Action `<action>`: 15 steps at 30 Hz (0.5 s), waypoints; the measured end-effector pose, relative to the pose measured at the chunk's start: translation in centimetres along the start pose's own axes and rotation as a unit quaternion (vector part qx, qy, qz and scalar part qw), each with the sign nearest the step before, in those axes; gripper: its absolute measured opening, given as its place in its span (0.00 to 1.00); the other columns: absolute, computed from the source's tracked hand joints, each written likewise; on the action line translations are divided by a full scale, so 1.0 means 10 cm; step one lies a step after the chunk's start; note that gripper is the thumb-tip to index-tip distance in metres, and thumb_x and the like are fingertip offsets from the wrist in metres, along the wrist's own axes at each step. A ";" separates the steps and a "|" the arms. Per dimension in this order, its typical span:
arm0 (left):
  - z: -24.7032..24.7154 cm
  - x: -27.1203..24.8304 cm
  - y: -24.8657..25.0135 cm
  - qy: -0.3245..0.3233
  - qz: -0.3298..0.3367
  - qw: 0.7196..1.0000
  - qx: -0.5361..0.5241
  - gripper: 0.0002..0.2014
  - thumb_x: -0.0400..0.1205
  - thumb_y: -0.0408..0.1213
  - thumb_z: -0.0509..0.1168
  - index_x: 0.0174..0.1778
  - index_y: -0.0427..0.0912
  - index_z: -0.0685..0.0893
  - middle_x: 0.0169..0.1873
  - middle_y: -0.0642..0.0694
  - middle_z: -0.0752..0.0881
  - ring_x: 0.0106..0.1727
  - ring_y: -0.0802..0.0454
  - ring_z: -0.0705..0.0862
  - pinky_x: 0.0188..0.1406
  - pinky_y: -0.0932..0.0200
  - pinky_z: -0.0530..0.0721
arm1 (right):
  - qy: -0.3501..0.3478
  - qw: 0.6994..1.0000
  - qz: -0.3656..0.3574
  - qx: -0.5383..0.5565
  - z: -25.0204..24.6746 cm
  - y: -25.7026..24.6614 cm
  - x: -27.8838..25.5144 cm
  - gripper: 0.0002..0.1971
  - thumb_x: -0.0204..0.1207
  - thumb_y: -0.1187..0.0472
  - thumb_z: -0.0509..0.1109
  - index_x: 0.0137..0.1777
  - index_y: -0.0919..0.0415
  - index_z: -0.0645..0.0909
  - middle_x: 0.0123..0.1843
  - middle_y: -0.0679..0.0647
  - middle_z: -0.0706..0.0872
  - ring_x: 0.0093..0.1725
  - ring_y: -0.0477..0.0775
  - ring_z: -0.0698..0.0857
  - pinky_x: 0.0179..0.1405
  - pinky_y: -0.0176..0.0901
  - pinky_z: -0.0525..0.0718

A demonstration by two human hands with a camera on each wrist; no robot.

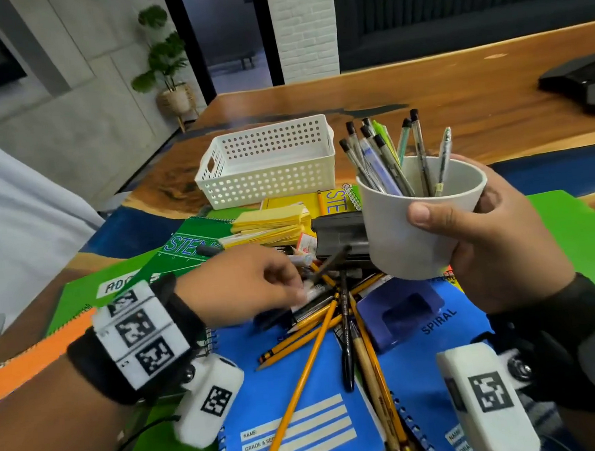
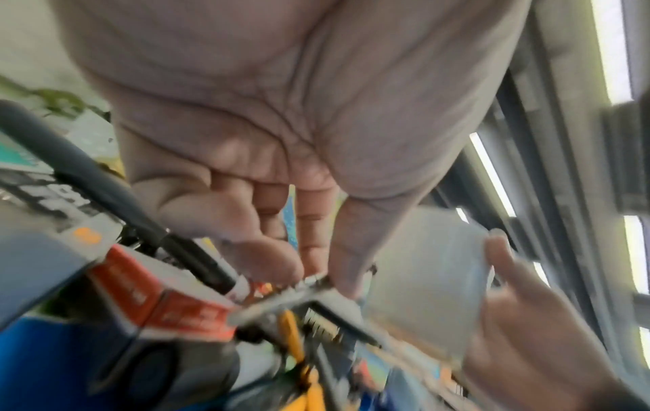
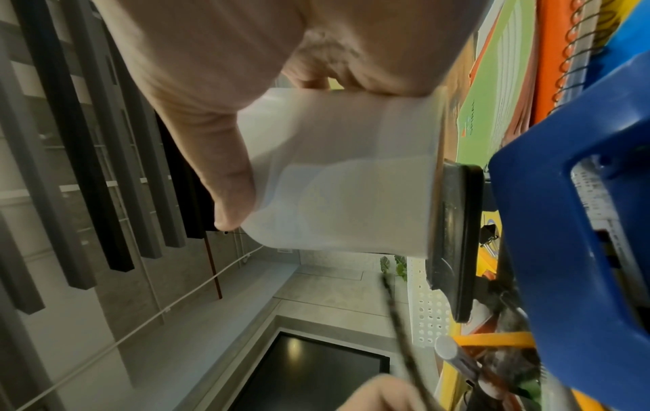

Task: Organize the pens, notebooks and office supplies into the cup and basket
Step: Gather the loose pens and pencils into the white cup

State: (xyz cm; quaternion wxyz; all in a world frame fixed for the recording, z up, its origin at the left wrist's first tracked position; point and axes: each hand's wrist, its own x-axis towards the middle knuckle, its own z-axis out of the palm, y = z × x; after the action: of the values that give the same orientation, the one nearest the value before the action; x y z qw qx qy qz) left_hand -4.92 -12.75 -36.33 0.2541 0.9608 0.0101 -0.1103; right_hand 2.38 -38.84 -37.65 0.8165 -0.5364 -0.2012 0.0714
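My right hand (image 1: pixel 454 210) grips a white cup (image 1: pixel 399 241) and holds it tilted above the pile; several pens (image 1: pixel 384 158) stand in it. The right wrist view shows the thumb and fingers (image 3: pixel 228 211) wrapped around the cup (image 3: pixel 351 180). Low over the heap, my left hand (image 1: pixel 300 287) pinches a dark pen (image 1: pixel 330 264) between thumb and fingertips; that pen slants up toward the cup's base. Though blurred, the left wrist view shows that pinch (image 2: pixel 313 275) on the pen (image 2: pixel 281 303). Several yellow pencils (image 1: pixel 302 366) lie crossed on a blue notebook (image 1: pixel 308 424). A white perforated basket (image 1: pixel 268 162) stands behind the pile.
Green (image 1: pixel 185 243) and orange (image 1: pixel 29 360) spiral notebooks lie at the left. Yellow sticky pads (image 1: pixel 270 224), a black stapler (image 1: pixel 340 235) and a blue hole punch (image 1: pixel 399 317) sit in the heap. A black device (image 1: pixel 583 81) rests on the wooden table at the far right.
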 end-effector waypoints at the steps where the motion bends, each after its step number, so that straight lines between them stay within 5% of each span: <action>1: -0.06 -0.02 -0.02 0.021 -0.004 0.998 -0.066 0.05 0.78 0.48 0.75 0.43 0.51 0.89 0.35 0.54 0.90 0.33 0.62 0.85 0.32 0.68 0.80 | 0.002 1.000 0.000 -0.002 0.00 0.00 0.00 0.41 0.53 0.60 0.88 0.70 0.65 0.79 0.63 0.66 0.88 0.59 0.62 0.88 0.54 0.54 0.88; 5: -0.35 -0.13 0.07 0.132 0.031 0.928 -0.348 0.11 0.75 0.41 0.73 0.49 0.40 0.86 0.41 0.43 0.91 0.42 0.46 0.89 0.32 0.59 0.87 | -0.012 1.000 0.001 -0.002 0.01 0.01 -0.01 0.36 0.60 0.65 0.83 0.71 0.65 0.79 0.64 0.65 0.87 0.62 0.64 0.87 0.53 0.51 0.86; 10: -0.56 -0.26 0.43 0.205 0.154 0.839 -0.481 0.07 0.78 0.34 0.72 0.49 0.41 0.83 0.40 0.43 0.91 0.41 0.49 0.92 0.31 0.64 0.88 | -0.057 0.998 0.008 0.000 0.11 0.03 -0.07 0.36 0.58 0.64 0.82 0.70 0.62 0.80 0.63 0.63 0.88 0.60 0.63 0.88 0.54 0.53 0.85; 12: -0.53 -0.24 0.56 0.235 0.174 0.848 -0.442 0.08 0.78 0.33 0.73 0.50 0.43 0.83 0.39 0.45 0.91 0.38 0.50 0.90 0.28 0.64 0.86 | -0.062 0.998 0.014 -0.003 0.14 0.06 -0.09 0.38 0.57 0.65 0.85 0.71 0.62 0.79 0.64 0.63 0.88 0.62 0.65 0.87 0.55 0.55 0.85; 15: -0.43 -0.22 0.69 0.238 0.185 0.909 -0.287 0.09 0.78 0.35 0.76 0.52 0.45 0.86 0.40 0.48 0.92 0.39 0.50 0.89 0.36 0.55 0.89 | -0.075 0.997 0.021 -0.001 0.18 0.08 -0.11 0.39 0.56 0.65 0.83 0.72 0.62 0.78 0.64 0.63 0.87 0.63 0.67 0.86 0.56 0.57 0.85</action>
State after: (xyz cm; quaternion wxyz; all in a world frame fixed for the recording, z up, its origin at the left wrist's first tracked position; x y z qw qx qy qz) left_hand -5.63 -16.57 -28.86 0.5245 0.8290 -0.0767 0.1786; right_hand 0.76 -37.33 -38.05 0.7968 -0.5348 -0.2502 0.1284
